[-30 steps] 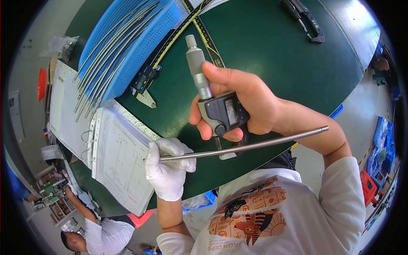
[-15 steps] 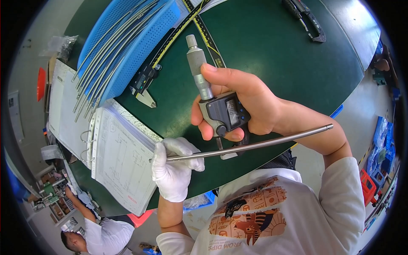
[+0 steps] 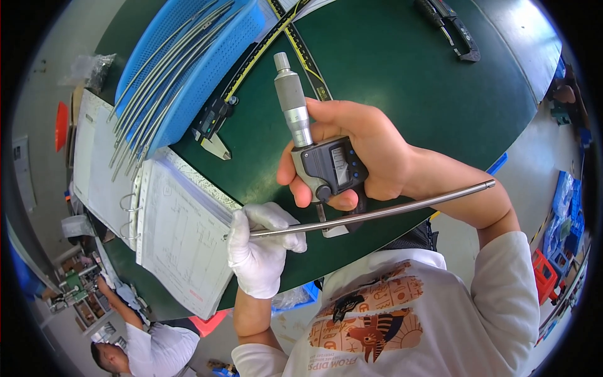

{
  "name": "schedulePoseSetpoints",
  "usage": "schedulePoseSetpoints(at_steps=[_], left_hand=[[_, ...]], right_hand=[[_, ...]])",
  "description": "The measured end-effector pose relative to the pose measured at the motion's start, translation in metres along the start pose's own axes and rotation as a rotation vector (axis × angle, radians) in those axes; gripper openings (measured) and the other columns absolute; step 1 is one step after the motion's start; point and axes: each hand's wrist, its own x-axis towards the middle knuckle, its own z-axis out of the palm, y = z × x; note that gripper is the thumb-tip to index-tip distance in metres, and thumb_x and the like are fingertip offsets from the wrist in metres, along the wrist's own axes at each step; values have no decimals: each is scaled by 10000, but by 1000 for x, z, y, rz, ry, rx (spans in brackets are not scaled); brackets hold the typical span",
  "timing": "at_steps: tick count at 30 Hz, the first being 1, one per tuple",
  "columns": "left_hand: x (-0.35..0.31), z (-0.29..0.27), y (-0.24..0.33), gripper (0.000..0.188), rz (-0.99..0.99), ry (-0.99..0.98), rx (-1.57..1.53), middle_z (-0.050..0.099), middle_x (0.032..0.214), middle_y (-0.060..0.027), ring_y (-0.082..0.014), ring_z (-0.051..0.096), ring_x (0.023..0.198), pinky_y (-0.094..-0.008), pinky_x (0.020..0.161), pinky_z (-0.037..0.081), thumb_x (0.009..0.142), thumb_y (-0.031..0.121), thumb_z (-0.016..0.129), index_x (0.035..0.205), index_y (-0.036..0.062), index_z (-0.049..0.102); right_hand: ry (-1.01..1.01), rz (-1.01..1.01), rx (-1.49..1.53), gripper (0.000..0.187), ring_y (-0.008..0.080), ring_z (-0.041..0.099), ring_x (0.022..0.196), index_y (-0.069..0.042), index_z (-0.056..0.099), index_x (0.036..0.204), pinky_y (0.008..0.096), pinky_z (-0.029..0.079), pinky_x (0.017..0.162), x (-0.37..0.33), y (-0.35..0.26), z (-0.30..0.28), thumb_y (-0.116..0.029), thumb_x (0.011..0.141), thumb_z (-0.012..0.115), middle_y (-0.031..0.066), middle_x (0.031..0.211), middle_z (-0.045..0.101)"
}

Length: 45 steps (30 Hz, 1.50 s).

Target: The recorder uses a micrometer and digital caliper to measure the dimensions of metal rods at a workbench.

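Observation:
My left hand (image 3: pixel 259 261), in a white glove, is closed around a thin metal rod (image 3: pixel 408 203) near its left end. The rod slants up to the right, past my right forearm. My bare right hand (image 3: pixel 380 147) grips a digital micrometer (image 3: pixel 326 164) with a silver thimble and a dark display body. Its thimble points away from me, with my thumb beside its lower part. The rod crosses the micrometer's measuring gap, between the spindle and the pale anvil end; whether both faces touch it, I cannot tell.
A blue perforated basket (image 3: pixel 179 119) with several similar rods stands at the far left. Digital calipers (image 3: pixel 217 119) lie beside it, near an open ring binder (image 3: pixel 182 245). Another micrometer (image 3: pixel 461 41) rests on the green table (image 3: pixel 408 56) at far right. A person (image 3: pixel 157 349) works at lower left.
My right thumb has slipped from the thimble's knurled grip to its side. Rod and gloved hand have shifted slightly right, the micrometer slightly left.

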Motion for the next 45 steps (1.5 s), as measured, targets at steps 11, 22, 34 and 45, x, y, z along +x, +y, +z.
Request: schedulePoseSetpoints(at_steps=[11, 22, 34, 45], left_hand=[[0, -1, -4, 509, -39, -37, -53, 503, 621, -156, -249, 519, 537, -335, 517, 438, 889, 398, 298, 742, -29, 533], [0, -3, -4, 496, -65, -86, -93, 488, 587, -125, -210, 452, 468, -309, 451, 381, 894, 386, 296, 758, -26, 538], [-1, -1, -6, 502, -137, -95, -89, 506, 635, -127, -228, 501, 553, -333, 528, 419, 885, 411, 313, 798, -32, 534], [-1, -7, -6, 477, -61, -108, -76, 501, 621, -126, -213, 491, 529, -306, 489, 402, 887, 379, 325, 775, -32, 539]], right_hand=[[44, -20, -152, 653, 127, 423, 336, 61, 562, 803, 203, 342, 316, 0, -1, 3, -548, 819, 325, 151, 642, 588], [24, -16, -75, 674, 129, 427, 343, 79, 552, 842, 203, 344, 318, -1, -2, 3, -538, 834, 280, 163, 658, 586], [68, 0, -189, 675, 123, 410, 334, 55, 565, 791, 203, 332, 324, -1, -1, 5, -575, 806, 322, 145, 628, 585], [8, -21, -108, 686, 129, 411, 335, 74, 550, 823, 209, 341, 330, 0, 0, 2, -543, 839, 250, 161, 647, 585]])
